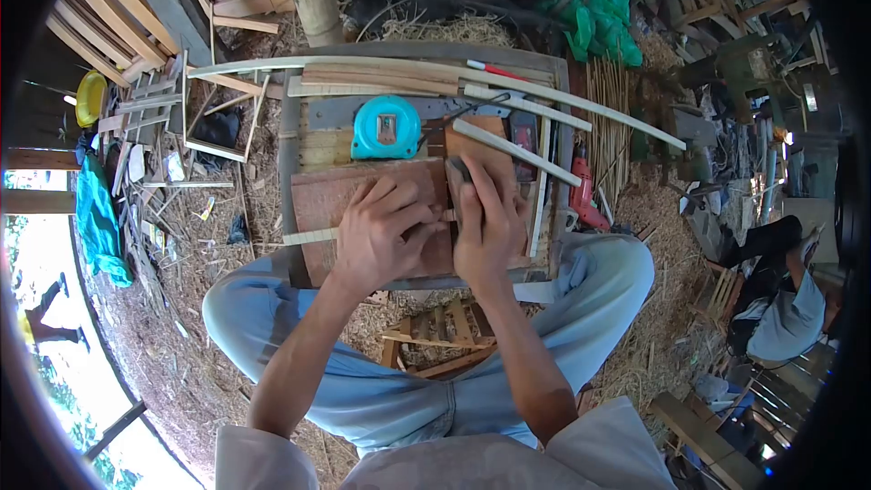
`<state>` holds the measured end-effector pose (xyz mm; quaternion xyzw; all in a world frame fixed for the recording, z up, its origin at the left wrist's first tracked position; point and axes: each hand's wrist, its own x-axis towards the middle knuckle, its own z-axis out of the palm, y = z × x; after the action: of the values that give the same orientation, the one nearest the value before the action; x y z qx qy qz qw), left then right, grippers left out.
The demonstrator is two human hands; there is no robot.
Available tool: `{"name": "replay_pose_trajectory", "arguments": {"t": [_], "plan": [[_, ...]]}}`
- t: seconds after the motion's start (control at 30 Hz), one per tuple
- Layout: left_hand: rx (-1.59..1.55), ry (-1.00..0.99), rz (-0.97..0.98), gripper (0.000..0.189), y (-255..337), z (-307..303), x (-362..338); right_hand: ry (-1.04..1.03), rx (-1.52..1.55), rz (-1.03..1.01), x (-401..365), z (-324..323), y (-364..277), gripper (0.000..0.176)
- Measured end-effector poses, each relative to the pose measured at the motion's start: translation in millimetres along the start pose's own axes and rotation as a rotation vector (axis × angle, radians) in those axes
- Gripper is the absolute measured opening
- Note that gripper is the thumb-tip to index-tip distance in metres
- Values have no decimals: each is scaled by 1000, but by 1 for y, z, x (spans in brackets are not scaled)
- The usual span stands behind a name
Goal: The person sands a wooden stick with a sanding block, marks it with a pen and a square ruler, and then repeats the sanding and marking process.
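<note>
My left hand presses down on a thin pale wooden strip that lies across a reddish board on a small low workbench. Right beside it, my right hand grips a dark-handled tool and rests on the same strip. Both hands touch each other over the board. What the tool's tip does is hidden by the fingers.
A turquoise tape measure sits on the bench behind the hands, with long curved bamboo slats and a red marker. A red drill lies right of the bench. Straw, wood scraps and another seated person surround me.
</note>
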<state>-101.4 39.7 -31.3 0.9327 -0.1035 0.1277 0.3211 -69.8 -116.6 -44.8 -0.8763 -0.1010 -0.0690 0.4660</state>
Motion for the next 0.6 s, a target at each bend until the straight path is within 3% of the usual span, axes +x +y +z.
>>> {"name": "replay_pose_trajectory", "arguments": {"t": [0.13, 0.3, 0.43, 0.6], "plan": [[2, 26, 15, 16, -1, -1, 4, 78, -48, 22, -42, -7, 1, 33], [-10, -30, 2, 15, -2, -1, 1, 83, -123, -99, 0, 7, 5, 34], [2, 12, 12, 15, -2, -2, 7, 83, -113, -45, -45, -8, 5, 34], [32, -26, -2, 16, -2, -1, 0, 103, -51, -47, -1, 13, 6, 35]]}}
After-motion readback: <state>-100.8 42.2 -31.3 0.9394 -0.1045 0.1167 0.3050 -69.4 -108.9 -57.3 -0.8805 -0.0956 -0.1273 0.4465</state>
